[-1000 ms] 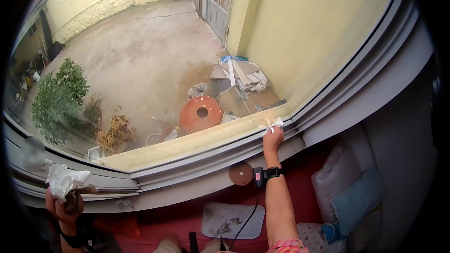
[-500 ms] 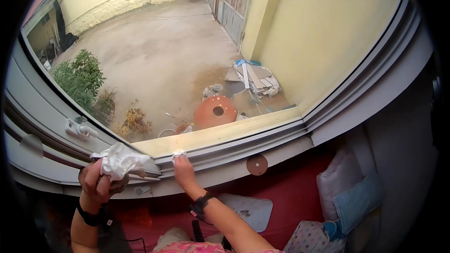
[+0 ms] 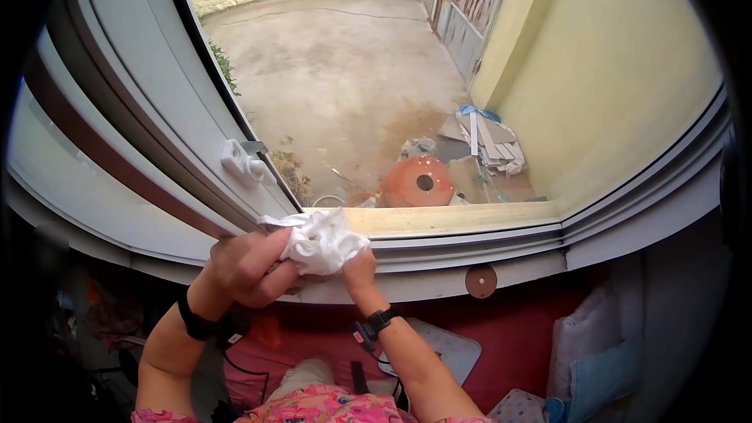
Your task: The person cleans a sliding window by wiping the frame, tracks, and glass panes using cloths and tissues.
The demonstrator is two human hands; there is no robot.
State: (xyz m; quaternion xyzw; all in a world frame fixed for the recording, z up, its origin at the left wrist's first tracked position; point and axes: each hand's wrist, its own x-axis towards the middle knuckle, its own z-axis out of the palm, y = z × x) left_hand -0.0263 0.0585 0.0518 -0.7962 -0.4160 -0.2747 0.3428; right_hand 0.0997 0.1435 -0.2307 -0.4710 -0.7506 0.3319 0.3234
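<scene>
My left hand [image 3: 254, 266] is closed around a bunched-up white tissue [image 3: 321, 243], held over the lower left corner of the window frame. A dark edge shows between the fingers and the tissue, too little to name. Just to the right, my right hand [image 3: 360, 270] is at the lower window track [image 3: 462, 243]. Its fingers are curled and their tips are hidden behind the white tissue; half a second ago they pinched a small white wad there. Left of the hands stands the sliding sash with a white window latch [image 3: 244, 163].
A round brown disc [image 3: 481, 281] is on the sill's front face. Below lie a red cover [image 3: 517, 329], a pale board [image 3: 439, 352] and pillows [image 3: 583, 337]. Outside are an orange-red round object [image 3: 417, 182], stacked boards [image 3: 489, 141] and a rusty gate [image 3: 470, 8].
My view has shifted left and closer to the sash. My left hand, with the white tissue, has come beside my right hand and now covers its fingertips.
</scene>
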